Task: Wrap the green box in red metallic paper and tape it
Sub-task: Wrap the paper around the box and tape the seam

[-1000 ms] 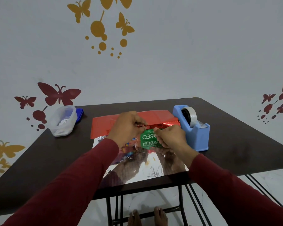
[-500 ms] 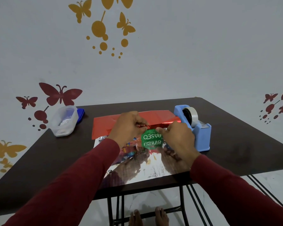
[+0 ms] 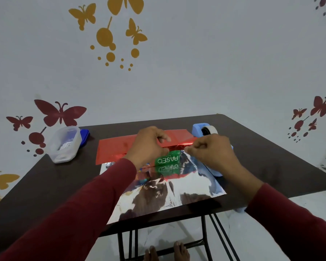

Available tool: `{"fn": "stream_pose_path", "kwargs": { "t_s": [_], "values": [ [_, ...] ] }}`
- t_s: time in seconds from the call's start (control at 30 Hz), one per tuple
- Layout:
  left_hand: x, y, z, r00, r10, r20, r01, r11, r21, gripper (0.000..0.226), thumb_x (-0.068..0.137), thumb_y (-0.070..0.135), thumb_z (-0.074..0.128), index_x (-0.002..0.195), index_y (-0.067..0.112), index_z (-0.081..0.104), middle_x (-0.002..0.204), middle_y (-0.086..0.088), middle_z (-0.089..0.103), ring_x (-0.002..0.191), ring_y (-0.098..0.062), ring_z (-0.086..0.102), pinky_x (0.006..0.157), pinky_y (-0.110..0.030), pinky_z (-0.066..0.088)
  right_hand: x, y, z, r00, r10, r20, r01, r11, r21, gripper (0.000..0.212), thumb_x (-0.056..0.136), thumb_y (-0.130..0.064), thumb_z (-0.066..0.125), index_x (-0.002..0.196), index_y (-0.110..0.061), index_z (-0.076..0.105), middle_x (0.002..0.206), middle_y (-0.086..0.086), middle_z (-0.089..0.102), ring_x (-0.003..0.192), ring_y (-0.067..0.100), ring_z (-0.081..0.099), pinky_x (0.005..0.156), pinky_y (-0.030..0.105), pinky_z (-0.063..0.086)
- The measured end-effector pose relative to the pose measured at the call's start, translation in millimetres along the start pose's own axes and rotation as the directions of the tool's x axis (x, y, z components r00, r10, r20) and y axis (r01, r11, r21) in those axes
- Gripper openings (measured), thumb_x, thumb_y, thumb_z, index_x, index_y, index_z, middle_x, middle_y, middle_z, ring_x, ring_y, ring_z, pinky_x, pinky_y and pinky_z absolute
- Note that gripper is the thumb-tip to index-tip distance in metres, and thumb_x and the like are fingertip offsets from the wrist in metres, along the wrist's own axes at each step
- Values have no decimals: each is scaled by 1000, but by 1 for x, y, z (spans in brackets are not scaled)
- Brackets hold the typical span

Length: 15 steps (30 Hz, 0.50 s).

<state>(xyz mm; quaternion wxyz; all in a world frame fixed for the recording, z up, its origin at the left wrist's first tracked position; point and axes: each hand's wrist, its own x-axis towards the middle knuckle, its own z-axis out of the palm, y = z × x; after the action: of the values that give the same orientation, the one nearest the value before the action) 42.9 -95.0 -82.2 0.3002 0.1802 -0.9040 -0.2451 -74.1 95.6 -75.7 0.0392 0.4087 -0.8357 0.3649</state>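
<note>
A shiny, mirror-like red metallic paper sheet [image 3: 164, 193] lies nearest on the dark table [image 3: 271, 166]. On it stands the small green box [image 3: 167, 160], between the left hand [image 3: 149, 146] and right hand [image 3: 213, 149], both pinching the paper's folded edge. Behind sits a blue tape dispenser [image 3: 203, 129].

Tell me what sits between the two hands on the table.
Head view: between the left hand and right hand shows the green box and a strip of red metallic paper.

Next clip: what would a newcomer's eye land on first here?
Mid-table, the left hand and right hand pinch red metallic paper over a green box, mirrored in the sheet's silver side. A blue tape dispenser stands behind the right hand.
</note>
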Motion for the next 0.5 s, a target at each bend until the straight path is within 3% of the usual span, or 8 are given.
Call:
{"fn": "stream_pose_path", "kwargs": {
  "t_s": [0.07, 0.17, 0.27, 0.33, 0.4, 0.5],
  "values": [
    [6, 16, 8, 997, 66, 38, -67, 998, 20, 37, 67, 12, 89, 100, 25, 78, 92, 10, 60, 78, 1, 55, 66, -15, 39, 2, 5, -23, 999, 31, -30, -31, 1000, 6, 20, 90, -36, 76, 75, -22, 79, 62, -6, 69, 66, 8, 66, 66, 18, 49],
    [14, 40, 25, 983, 151, 102, -154, 988, 25, 45, 67, 13, 87, 108, 27, 75, 98, 10, 59, 82, -1, 53, 67, -13, 36, 12, 25, -50, 982, 128, -136, -132, 991, -18, 18, 86, -28, 70, 74, -18, 77, 68, -3, 72, 67, 13, 65, 61, 24, 48],
    [24, 58, 45, 964, 205, 172, -210, 978, 10, 69, 67, 13, 87, 132, 23, 66, 118, 7, 57, 104, -10, 54, 81, -16, 38, 25, 46, -63, 947, 296, -125, -307, 948, -82, 26, 83, -31, 68, 76, -6, 70, 68, 3, 68, 60, 23, 65, 60, 30, 52],
    [32, 65, 56, 949, 218, 228, -230, 973, 28, 85, 67, 16, 89, 144, 21, 56, 139, 0, 51, 123, -16, 51, 95, -23, 40, 31, 53, -65, 881, 466, 85, -473, 874, 114, 26, 87, -30, 72, 85, -4, 70, 83, 11, 70, 67, 29, 73, 63, 38, 62],
    [38, 68, 65, 934, 217, 284, -243, 968, 60, 97, 64, 20, 91, 151, 22, 47, 151, 1, 42, 134, -20, 46, 103, -32, 46, 33, 56, -65, 769, 528, 360, -631, 718, 295, 24, 94, -25, 72, 105, -4, 72, 107, 16, 71, 85, 35, 74, 70, 47, 64],
    [47, 67, 74, 914, 227, 337, -277, 955, 107, 107, 61, 21, 92, 155, 27, 41, 160, 7, 30, 140, -21, 42, 105, -42, 50, 37, 59, -67, 685, 514, 517, -703, 653, 282, 27, 95, -23, 72, 112, -3, 69, 124, 19, 65, 94, 40, 71, 67, 47, 64]
  ]
}}
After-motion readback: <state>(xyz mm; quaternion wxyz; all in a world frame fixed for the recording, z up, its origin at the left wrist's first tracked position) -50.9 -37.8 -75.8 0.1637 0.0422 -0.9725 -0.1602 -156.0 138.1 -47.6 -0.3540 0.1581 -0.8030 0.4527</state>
